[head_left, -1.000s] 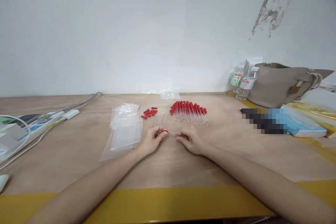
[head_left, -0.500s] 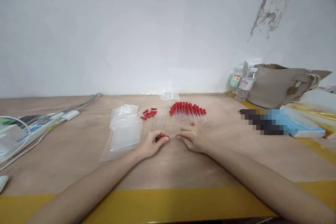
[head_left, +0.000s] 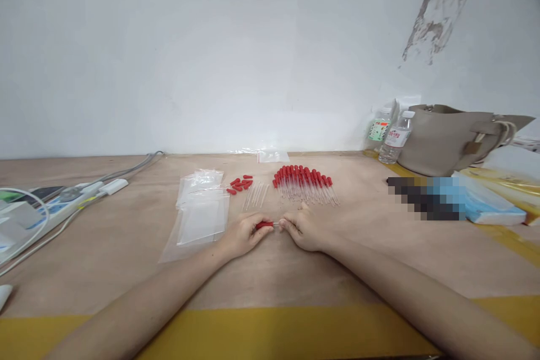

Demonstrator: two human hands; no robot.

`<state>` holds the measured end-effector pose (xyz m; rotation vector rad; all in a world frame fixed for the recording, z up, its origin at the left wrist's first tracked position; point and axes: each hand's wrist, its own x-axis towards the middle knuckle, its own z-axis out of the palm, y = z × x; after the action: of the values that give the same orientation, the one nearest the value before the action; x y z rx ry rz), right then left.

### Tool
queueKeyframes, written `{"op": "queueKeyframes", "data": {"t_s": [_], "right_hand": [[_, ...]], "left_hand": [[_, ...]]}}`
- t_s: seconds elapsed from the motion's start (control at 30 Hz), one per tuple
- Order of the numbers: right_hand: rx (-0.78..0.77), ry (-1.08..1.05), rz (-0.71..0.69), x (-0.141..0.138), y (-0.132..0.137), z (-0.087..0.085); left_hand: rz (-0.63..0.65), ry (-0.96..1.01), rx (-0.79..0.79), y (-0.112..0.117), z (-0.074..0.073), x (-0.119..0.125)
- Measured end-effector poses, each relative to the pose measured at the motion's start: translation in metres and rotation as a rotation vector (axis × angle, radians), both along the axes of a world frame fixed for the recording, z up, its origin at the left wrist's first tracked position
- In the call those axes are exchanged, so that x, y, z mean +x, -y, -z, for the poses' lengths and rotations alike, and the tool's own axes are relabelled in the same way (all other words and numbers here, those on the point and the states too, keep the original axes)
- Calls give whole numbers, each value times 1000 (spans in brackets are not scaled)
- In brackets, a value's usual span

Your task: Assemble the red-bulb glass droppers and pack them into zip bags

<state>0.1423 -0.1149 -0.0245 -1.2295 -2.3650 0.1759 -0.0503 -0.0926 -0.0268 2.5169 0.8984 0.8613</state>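
My left hand [head_left: 242, 234] is closed, its fingertips pinching a red rubber bulb [head_left: 264, 225]. My right hand [head_left: 304, 229] is closed too, pinching the thin clear glass tube [head_left: 275, 225] that meets the bulb. Both hands rest on the wooden table [head_left: 270, 270], close together. Behind them lie several loose red bulbs [head_left: 239, 183], a few bare glass tubes [head_left: 255, 194] and a row of assembled red-capped droppers [head_left: 304, 182]. A stack of clear zip bags [head_left: 201, 212] lies just left of my left hand.
A power strip with cables [head_left: 63, 202] sits at the far left. Two water bottles [head_left: 388, 135], a beige handbag [head_left: 455, 138] and a blue packet [head_left: 476, 202] stand at the right. Yellow tape [head_left: 261, 329] edges the table front. A small clear bag [head_left: 273, 154] lies by the wall.
My hands have drawn closer together and slightly nearer to me. The visible length of glass tube between them has shrunk as the bulb and tube came together.
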Motion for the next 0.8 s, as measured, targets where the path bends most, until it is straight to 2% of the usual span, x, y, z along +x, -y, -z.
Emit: {"op": "queueKeyframes", "data": {"t_s": [0.13, 0.23, 0.3, 0.4, 0.47, 0.63, 0.8], "right_hand": [[-38, 0, -15, -1, 0, -10], [-99, -109, -2, 6, -7, -16], [-160, -194, 86, 13, -17, -19], [-225, -248, 325, 20, -39, -24], [-208, -224, 493, 18, -54, -27], [-139, -153, 671, -5, -87, -25], [-87, -85, 786, -20, -110, -17]], "left_hand": [[20, -38, 14, -9, -10, -4], [-66, -32, 134, -25, -15, -16], [-200, -62, 233, -41, -13, -29], [-408, -167, 286, -67, -4, -51], [-468, -217, 281, -81, 3, -61], [-414, -254, 257, -92, 15, -69], [-365, -160, 237, -87, 12, -67]]}}
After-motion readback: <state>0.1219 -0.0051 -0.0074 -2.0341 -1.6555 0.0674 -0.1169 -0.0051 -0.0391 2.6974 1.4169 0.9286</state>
